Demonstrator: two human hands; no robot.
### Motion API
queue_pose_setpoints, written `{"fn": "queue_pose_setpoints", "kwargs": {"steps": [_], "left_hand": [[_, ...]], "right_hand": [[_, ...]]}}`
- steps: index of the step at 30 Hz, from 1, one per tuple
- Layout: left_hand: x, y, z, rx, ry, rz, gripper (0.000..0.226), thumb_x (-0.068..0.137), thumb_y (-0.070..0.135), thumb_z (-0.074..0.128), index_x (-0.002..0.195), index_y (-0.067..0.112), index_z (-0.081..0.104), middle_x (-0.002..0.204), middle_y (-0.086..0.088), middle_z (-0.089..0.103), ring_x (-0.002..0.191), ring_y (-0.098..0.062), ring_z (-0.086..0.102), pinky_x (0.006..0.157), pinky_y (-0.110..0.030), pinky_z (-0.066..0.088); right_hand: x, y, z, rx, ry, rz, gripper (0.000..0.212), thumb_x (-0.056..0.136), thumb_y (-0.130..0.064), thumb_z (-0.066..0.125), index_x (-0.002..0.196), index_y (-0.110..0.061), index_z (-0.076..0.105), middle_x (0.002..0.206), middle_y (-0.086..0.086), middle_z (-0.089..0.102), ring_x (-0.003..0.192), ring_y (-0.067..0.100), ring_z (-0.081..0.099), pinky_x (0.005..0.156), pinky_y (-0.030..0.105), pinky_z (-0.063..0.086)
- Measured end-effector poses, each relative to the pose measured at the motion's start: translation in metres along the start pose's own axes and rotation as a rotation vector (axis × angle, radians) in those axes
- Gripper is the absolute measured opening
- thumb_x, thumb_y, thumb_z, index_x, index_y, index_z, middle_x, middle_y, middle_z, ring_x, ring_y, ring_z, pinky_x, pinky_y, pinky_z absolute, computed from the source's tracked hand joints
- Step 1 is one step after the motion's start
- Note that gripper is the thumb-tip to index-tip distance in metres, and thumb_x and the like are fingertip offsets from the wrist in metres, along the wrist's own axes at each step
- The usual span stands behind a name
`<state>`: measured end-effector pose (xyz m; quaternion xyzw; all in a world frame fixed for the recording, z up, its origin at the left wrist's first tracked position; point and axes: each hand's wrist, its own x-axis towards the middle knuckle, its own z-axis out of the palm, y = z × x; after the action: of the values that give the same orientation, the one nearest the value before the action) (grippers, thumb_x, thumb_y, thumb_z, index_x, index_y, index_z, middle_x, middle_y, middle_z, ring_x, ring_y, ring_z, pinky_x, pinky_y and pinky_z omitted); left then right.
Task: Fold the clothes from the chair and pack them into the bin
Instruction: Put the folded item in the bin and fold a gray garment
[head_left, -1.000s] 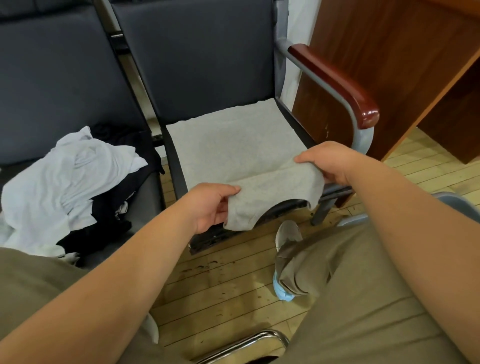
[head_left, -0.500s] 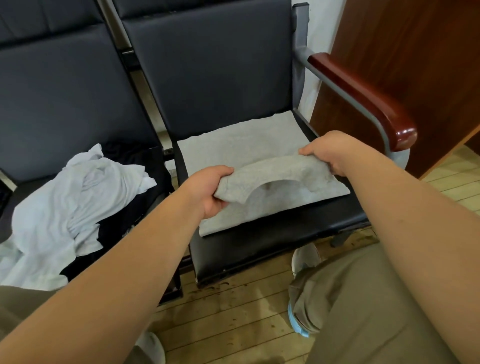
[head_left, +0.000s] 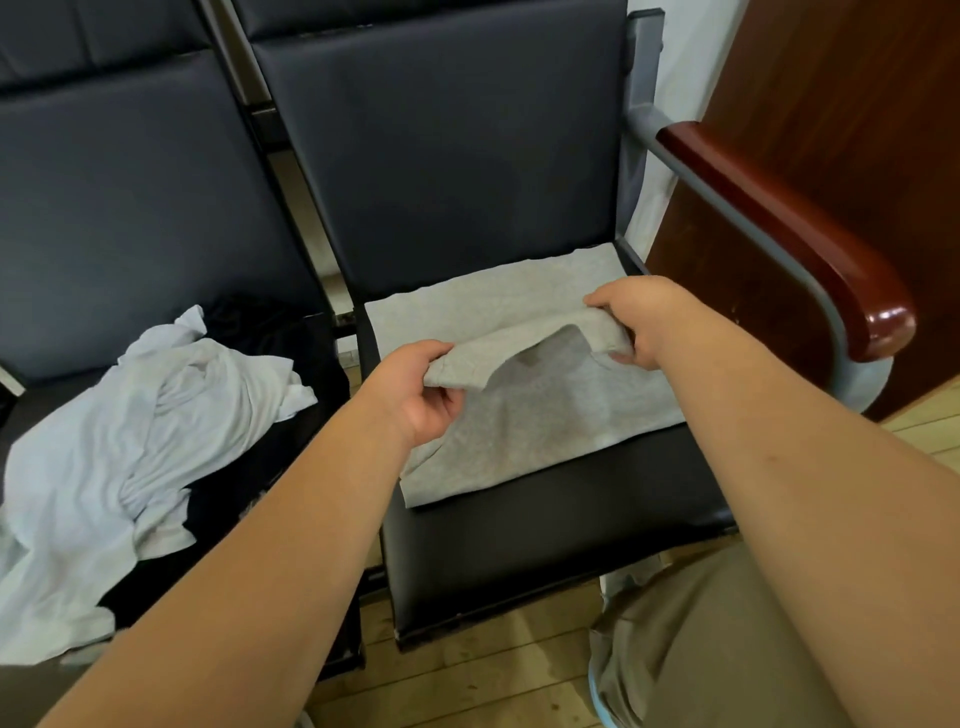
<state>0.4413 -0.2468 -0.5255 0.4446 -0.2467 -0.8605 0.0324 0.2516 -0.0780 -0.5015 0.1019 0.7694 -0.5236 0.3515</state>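
Observation:
A grey shirt lies spread on the right chair's black seat. Its near edge, the one with the curved neckline, is lifted and doubled back over the rest. My left hand pinches the left end of that lifted edge. My right hand grips the right end, fingers curled round the fabric. On the left chair a crumpled white garment lies over a black one. The bin is out of view.
A red-brown wooden armrest on a grey metal frame runs along the right of the seat, with a dark wooden panel behind it. My knee in khaki trousers is at the lower right above the plank floor.
Both hands have carried the shirt's neckline edge up off the seat's front and further back over the shirt. The view has shifted closer and lower onto the seat.

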Motion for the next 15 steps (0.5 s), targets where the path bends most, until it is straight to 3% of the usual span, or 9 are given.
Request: {"fn": "queue_pose_setpoints", "kwargs": {"steps": [3, 5, 7, 9, 10, 12, 15], "left_hand": [[0.009, 0.011, 0.001, -0.107, -0.067, -0.048, 0.015, 0.102, 0.005, 0.057, 0.110, -0.003, 0.065, 0.070, -0.006, 0.064, 0.042, -0.008, 0.056, 0.040, -0.015, 0.048], [0.013, 0.019, 0.004, -0.270, -0.131, -0.043, 0.023, 0.103, 0.006, 0.055, 0.121, -0.008, 0.061, 0.087, -0.011, 0.066, 0.048, -0.013, 0.061, 0.045, -0.018, 0.053], [0.020, 0.023, 0.004, -0.462, -0.178, 0.025, 0.049, 0.107, 0.017, 0.057, 0.142, -0.014, 0.044, 0.119, -0.026, 0.066, 0.075, -0.031, 0.076, 0.062, -0.030, 0.064], [0.029, 0.024, 0.000, -0.568, -0.211, 0.072, 0.066, 0.110, 0.028, 0.054, 0.153, -0.010, 0.024, 0.135, -0.041, 0.054, 0.100, -0.048, 0.075, 0.082, -0.044, 0.066], [0.032, 0.023, -0.004, -0.581, -0.215, 0.076, 0.071, 0.111, 0.031, 0.052, 0.158, -0.008, 0.016, 0.139, -0.043, 0.050, 0.105, -0.049, 0.073, 0.085, -0.047, 0.066], [0.036, 0.021, -0.012, -0.522, -0.193, 0.064, 0.072, 0.112, 0.033, 0.048, 0.159, -0.011, 0.016, 0.139, -0.038, 0.055, 0.105, -0.042, 0.075, 0.081, -0.045, 0.066], [0.036, 0.014, -0.022, -0.183, -0.089, 0.089, 0.057, 0.112, 0.029, 0.045, 0.150, -0.013, 0.040, 0.128, -0.022, 0.070, 0.091, -0.024, 0.074, 0.070, -0.034, 0.065]], "right_hand": [[0.003, -0.007, 0.005, 0.254, -0.093, 0.099, 0.006, 0.101, -0.014, 0.068, 0.106, -0.011, 0.068, 0.092, 0.004, 0.068, 0.068, 0.012, 0.063, 0.050, 0.022, 0.051], [0.008, -0.012, 0.013, 0.503, -0.153, 0.070, 0.020, 0.102, -0.007, 0.063, 0.122, -0.004, 0.065, 0.103, 0.010, 0.067, 0.057, 0.012, 0.064, 0.046, 0.020, 0.052], [0.015, -0.016, 0.021, 0.839, -0.219, -0.012, 0.045, 0.103, -0.004, 0.064, 0.146, -0.002, 0.052, 0.139, 0.020, 0.056, 0.077, 0.026, 0.078, 0.066, 0.032, 0.066], [0.023, -0.017, 0.027, 1.022, -0.278, -0.048, 0.071, 0.104, -0.008, 0.064, 0.165, -0.010, 0.027, 0.166, 0.019, 0.030, 0.103, 0.042, 0.076, 0.089, 0.051, 0.065], [0.025, -0.017, 0.029, 1.019, -0.288, -0.049, 0.074, 0.106, -0.010, 0.061, 0.168, -0.012, 0.020, 0.171, 0.017, 0.023, 0.110, 0.043, 0.074, 0.096, 0.054, 0.062], [0.028, -0.016, 0.032, 0.949, -0.285, -0.045, 0.070, 0.108, -0.013, 0.056, 0.167, -0.005, 0.019, 0.168, 0.019, 0.030, 0.113, 0.039, 0.074, 0.099, 0.051, 0.061], [0.026, -0.015, 0.035, 0.704, -0.252, -0.025, 0.052, 0.110, -0.016, 0.049, 0.157, 0.002, 0.036, 0.148, 0.020, 0.056, 0.110, 0.030, 0.075, 0.090, 0.045, 0.063]]}}
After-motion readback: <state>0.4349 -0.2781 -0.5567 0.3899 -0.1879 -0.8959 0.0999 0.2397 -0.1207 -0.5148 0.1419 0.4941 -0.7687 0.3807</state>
